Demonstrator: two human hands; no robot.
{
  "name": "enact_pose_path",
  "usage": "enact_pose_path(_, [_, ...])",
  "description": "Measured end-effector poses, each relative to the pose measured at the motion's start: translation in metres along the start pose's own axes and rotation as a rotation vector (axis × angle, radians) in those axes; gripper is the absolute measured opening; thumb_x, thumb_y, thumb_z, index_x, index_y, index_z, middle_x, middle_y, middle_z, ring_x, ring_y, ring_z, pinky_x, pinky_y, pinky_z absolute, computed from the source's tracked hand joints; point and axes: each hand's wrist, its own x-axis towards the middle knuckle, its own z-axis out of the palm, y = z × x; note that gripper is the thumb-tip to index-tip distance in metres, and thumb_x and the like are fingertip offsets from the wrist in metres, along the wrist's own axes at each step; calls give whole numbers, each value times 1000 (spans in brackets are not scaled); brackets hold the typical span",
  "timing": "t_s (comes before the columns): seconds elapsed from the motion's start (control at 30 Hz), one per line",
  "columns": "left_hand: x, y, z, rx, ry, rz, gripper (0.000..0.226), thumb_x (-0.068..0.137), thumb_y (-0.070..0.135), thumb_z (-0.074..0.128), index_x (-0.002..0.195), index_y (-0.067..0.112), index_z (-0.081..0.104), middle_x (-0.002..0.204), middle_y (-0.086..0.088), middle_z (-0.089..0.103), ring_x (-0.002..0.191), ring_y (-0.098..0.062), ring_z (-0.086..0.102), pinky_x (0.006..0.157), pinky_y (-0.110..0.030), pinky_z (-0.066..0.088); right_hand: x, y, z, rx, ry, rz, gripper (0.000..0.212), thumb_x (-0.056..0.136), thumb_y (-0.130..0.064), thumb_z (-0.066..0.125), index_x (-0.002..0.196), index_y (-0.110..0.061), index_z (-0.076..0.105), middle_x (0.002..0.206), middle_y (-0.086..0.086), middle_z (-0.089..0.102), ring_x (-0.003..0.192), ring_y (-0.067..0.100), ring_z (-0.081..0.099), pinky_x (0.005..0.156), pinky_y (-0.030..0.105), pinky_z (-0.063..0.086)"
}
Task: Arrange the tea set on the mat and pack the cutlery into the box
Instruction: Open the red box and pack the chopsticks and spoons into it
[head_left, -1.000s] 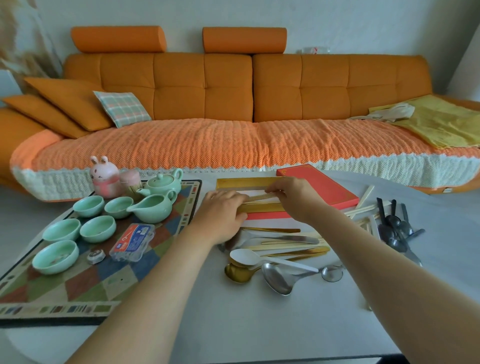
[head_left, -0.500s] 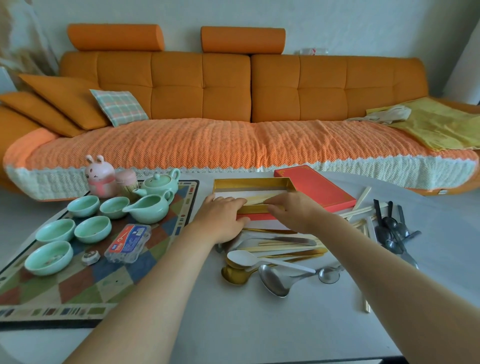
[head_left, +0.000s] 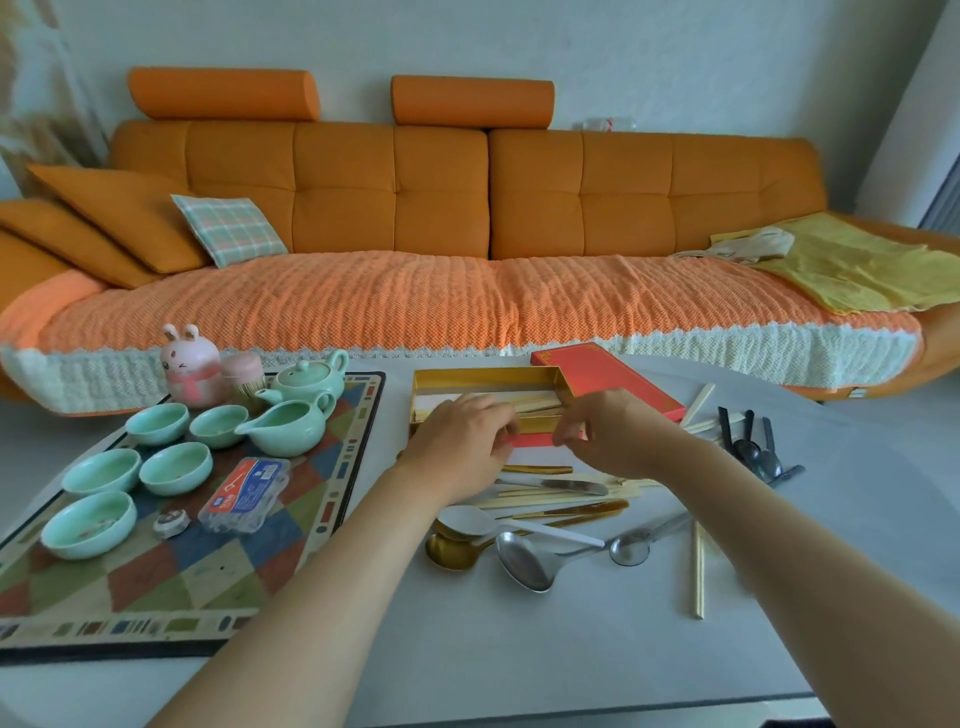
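The gold-lined cutlery box (head_left: 483, 378) lies open on the white table, with pale chopsticks (head_left: 540, 402) lying inside it. Its red lid (head_left: 618, 374) leans behind on the right. My left hand (head_left: 460, 441) and my right hand (head_left: 615, 431) hover over the box's near edge, fingers loosely curled, nothing visible in them. Loose cutlery lies in front: a white spoon (head_left: 470, 519), a gold spoon (head_left: 452, 552), a steel ladle (head_left: 524, 562), a knife (head_left: 563, 486). The green teapot (head_left: 311, 375), pitcher (head_left: 291, 426) and several cups (head_left: 176, 467) stand on the patterned mat (head_left: 171, 577).
A pink bunny figure (head_left: 189, 366) and a toothpick jar (head_left: 244, 371) stand at the mat's far edge. A plastic pack (head_left: 244, 493) lies on the mat. Black spoons (head_left: 753, 452) and a stray chopstick pair (head_left: 698, 571) lie to the right. An orange sofa (head_left: 467, 218) runs behind the table.
Both hands laid the chopsticks into the box and drew back to its near edge. The camera dipped slightly.
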Motion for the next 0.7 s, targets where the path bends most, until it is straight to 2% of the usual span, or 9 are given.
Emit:
enact_pose_path(0.1, [-3,13,7,-30,-114,-3,22,96,33,55,115,28,65,109,10,62,104,-12,53,85,-27,42,-13,10,-4,-80,-128,64,22,90,-21,62,99,-38,73,97,-23,64,77,-9,51,74,19,45])
enact_pose_path(0.17, [-4,20,10,-34,-190,-16,27,98,37,51,121,32,66,111,10,62,104,-12,54,85,-32,48,-21,17,-4,-107,-157,96,20,90,-25,66,106,-35,73,105,-21,65,80,-6,51,78,20,43])
enact_pose_path(0.27, [-3,28,12,-24,-259,-31,29,101,36,45,118,34,69,106,9,61,98,-15,57,78,-34,51,-29,23,-3,-112,-163,128,18,91,-31,67,108,-33,73,110,-16,65,87,2,53,84,24,46])
enact_pose_path(0.43, [0,32,16,-50,-236,-93,28,102,32,44,109,28,71,101,9,63,91,-13,59,77,-34,53,-34,19,1,-128,-119,145,12,91,-33,66,101,-32,74,107,-13,64,92,9,57,85,29,49])
enact_pose_path(0.57, [-1,35,18,-36,-229,-101,26,101,34,47,115,30,68,105,9,58,94,-13,57,76,-31,50,-32,10,4,-132,-132,94,10,94,-33,62,100,-30,69,104,-14,64,93,7,57,85,27,47])
enact_pose_path(0.7, [-1,33,14,-35,-213,-128,27,99,39,50,118,31,67,109,9,58,98,-14,56,81,-34,51,-28,5,10,-77,-79,96,10,96,-31,57,99,-29,67,103,-11,66,88,9,58,76,26,45])
